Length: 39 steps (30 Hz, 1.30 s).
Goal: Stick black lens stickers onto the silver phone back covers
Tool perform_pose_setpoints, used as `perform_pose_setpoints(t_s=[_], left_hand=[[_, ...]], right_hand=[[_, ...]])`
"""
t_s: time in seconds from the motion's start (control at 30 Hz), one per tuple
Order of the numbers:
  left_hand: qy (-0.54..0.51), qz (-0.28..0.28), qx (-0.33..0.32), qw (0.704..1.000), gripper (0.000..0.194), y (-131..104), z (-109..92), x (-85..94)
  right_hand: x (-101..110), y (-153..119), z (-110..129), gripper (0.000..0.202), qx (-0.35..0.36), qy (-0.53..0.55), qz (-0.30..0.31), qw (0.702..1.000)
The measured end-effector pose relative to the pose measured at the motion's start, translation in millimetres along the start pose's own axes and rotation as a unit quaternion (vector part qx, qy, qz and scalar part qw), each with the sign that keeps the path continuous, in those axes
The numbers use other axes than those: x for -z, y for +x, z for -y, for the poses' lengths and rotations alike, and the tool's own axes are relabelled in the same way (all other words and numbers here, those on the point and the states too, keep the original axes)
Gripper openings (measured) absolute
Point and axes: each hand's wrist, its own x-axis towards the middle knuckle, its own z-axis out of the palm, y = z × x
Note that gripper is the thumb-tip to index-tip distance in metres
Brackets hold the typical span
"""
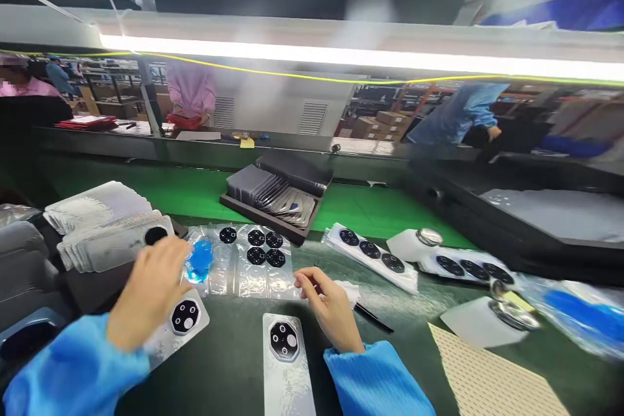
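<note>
My left hand [153,286], smeared by motion, hovers in front of a stack of pale phone back covers [104,240] at the left; its fingers bend downward and what they hold, if anything, is hidden. Below it lies a back cover with a black camera plate [185,316]. Another such cover [289,370] rests flat in front of me. My right hand [331,305] has thumb and fingertips pinched together at the right edge of a clear plastic sheet [258,276] bearing several black camera discs [256,255]. Whatever that pinch holds is too small to make out.
Blue film pieces [199,261] lie by the sheet. Behind is a black box of dark covers [273,195]. To the right are disc strips [370,252], black tweezers [374,317], white dispenser bottles [487,320], a perforated beige sheet [492,374] and a black tray [550,221]. People work beyond.
</note>
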Motion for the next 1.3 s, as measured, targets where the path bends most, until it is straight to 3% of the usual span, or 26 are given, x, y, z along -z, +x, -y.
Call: perform_pose_setpoints(t_s=[0.1, 0.17, 0.23, 0.3, 0.47, 0.6, 0.67, 0.8, 0.87, 0.97, 1.2, 1.3], left_hand=[[-0.088, 0.153, -0.059, 0.983, 0.051, -13.3, -56.7, -18.8], [-0.147, 0.243, -0.061, 0.957, 0.067, -16.2, -90.9, -35.0], [-0.169, 0.260, -0.036, 0.950, 0.077, -14.3, -112.9, -51.1], [-0.191, 0.264, -0.017, 0.945, 0.084, -10.5, -121.2, -63.9], [-0.261, 0.272, 0.002, 0.926, 0.088, -9.0, -112.8, -77.5], [-0.366, 0.225, 0.037, 0.902, 0.091, -16.1, -105.8, -85.5], [-0.479, 0.205, 0.079, 0.850, 0.092, -18.7, -103.2, -90.8], [-0.696, 0.246, 0.139, 0.661, 0.071, -20.0, -98.6, -98.6], [-0.733, 0.243, 0.157, 0.616, 0.060, -20.1, -97.0, -100.4], [-0.745, 0.213, 0.193, 0.601, 0.047, -20.8, -96.2, -101.5], [-0.749, 0.187, 0.221, 0.596, 0.037, -22.6, -97.3, -103.6], [-0.743, 0.186, 0.227, 0.602, 0.037, -23.3, -97.8, -103.1]], right_hand=[[7.0, -0.9, -4.3, 0.026, -0.010, -0.057, 0.083, 0.995], [8.0, -4.8, -4.6, 0.020, -0.014, -0.092, 0.117, 0.989], [6.1, -9.9, -3.0, 0.018, -0.016, -0.123, 0.131, 0.984], [2.1, -14.4, -0.7, 0.018, -0.014, -0.144, 0.140, 0.980], [-6.8, -17.5, 2.6, 0.019, -0.002, -0.151, 0.154, 0.976], [-4.7, -13.1, 7.8, 0.035, 0.037, -0.098, 0.187, 0.977], [-0.2, -6.4, 12.1, 0.038, 0.058, -0.063, 0.203, 0.976], [8.9, 24.5, 13.6, 0.029, 0.061, -0.035, 0.194, 0.979], [8.8, 46.7, 7.4, 0.017, 0.038, -0.055, 0.149, 0.987], [1.0, 76.9, -6.8, 0.021, 0.003, -0.097, 0.114, 0.989], [-18.0, 104.4, -28.4, 0.041, -0.030, -0.136, 0.181, 0.974], [-19.0, 109.4, -32.3, 0.036, -0.038, -0.146, 0.200, 0.968]])
